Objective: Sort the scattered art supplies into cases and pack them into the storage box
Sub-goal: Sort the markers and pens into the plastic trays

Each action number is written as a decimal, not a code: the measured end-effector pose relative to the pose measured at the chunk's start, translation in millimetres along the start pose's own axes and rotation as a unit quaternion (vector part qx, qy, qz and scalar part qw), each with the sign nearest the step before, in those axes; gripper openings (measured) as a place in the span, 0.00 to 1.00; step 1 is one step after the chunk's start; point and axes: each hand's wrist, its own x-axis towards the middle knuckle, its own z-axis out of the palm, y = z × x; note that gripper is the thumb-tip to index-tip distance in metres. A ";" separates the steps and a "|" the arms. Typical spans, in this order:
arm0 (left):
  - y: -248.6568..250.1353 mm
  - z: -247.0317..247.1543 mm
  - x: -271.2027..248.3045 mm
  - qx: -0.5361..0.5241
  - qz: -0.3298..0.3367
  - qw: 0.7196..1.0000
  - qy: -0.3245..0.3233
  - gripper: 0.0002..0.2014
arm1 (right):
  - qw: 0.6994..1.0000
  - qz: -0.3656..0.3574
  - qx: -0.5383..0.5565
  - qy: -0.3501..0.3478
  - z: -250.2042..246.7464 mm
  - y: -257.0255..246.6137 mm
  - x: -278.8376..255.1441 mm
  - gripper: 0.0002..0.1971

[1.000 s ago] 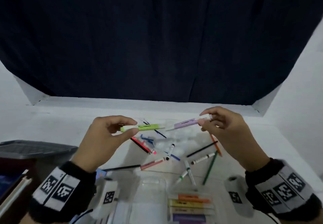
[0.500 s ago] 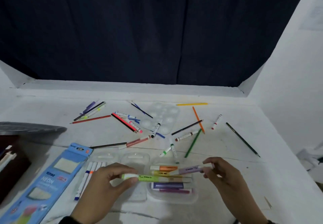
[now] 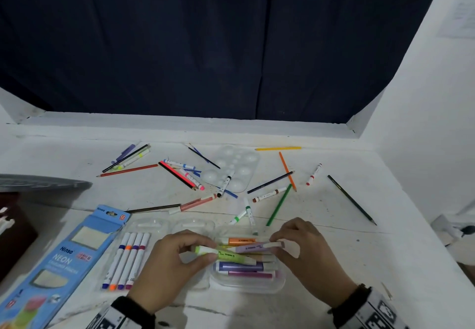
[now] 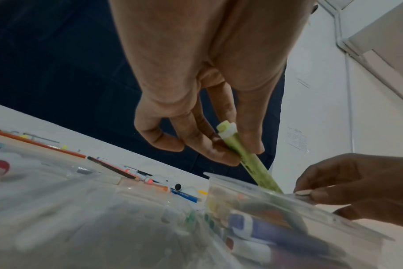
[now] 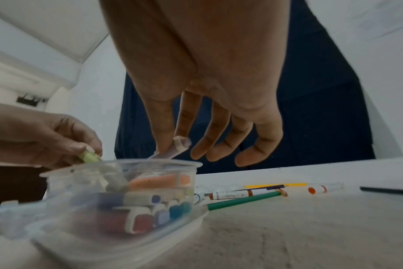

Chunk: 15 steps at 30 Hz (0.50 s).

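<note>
My left hand (image 3: pixel 177 259) pinches a light green highlighter (image 3: pixel 226 254) (image 4: pixel 246 160) near its rear end, the tip slanting down into a clear plastic case (image 3: pixel 246 283) (image 5: pixel 85 233). My right hand (image 3: pixel 305 254) pinches a lilac highlighter (image 3: pixel 254 247) (image 5: pixel 173 151) by its rear end, just above the same case. Inside the case lie orange, purple and magenta highlighters (image 3: pixel 244 271). Left of it, a clear tray (image 3: pixel 151 226) holds several thin markers (image 3: pixel 128 259).
A blue Neon pencil box (image 3: pixel 59 264) lies at the left front. Pencils and markers (image 3: pixel 180 172) are scattered round a clear paint palette (image 3: pixel 234 168) farther back. A dark pencil (image 3: pixel 352 200) lies at the right. A grey lid (image 3: pixel 38 182) sits over a dark box at the left edge.
Both hands came down from mid-air, each with its highlighter, to the clear case at the table's front. The green highlighter's tip now dips into the case.
</note>
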 end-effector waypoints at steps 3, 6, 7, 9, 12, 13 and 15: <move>2.8 2.2 1.4 -0.056 -0.007 0.998 0.018 0.11 | 0.999 -0.007 -0.040 -0.023 2.4 -0.8 4.6 0.07; 10.2 1.5 3.4 -0.164 -0.013 0.985 0.049 0.13 | 0.998 -0.015 -0.053 -0.034 3.5 -6.0 5.8 0.07; 12.7 1.1 4.6 -0.214 -0.020 0.975 0.057 0.15 | 0.998 -0.016 -0.054 -0.032 4.4 -7.2 5.8 0.07; 17.1 0.0 8.3 -0.293 -0.035 0.952 0.075 0.18 | 0.998 -0.016 -0.059 -0.023 6.6 -9.0 5.1 0.06; 30.7 1.7 15.5 -0.362 -0.037 0.929 0.067 0.20 | 0.998 -0.013 -0.063 -0.014 9.1 -11.0 3.1 0.06; 36.7 4.2 18.0 -0.380 -0.039 0.922 0.058 0.20 | 0.998 -0.009 -0.063 -0.015 9.3 -11.6 2.4 0.06; 46.1 11.5 22.0 -0.386 -0.042 0.921 0.035 0.21 | 0.998 -0.001 -0.061 -0.021 9.2 -12.4 1.8 0.07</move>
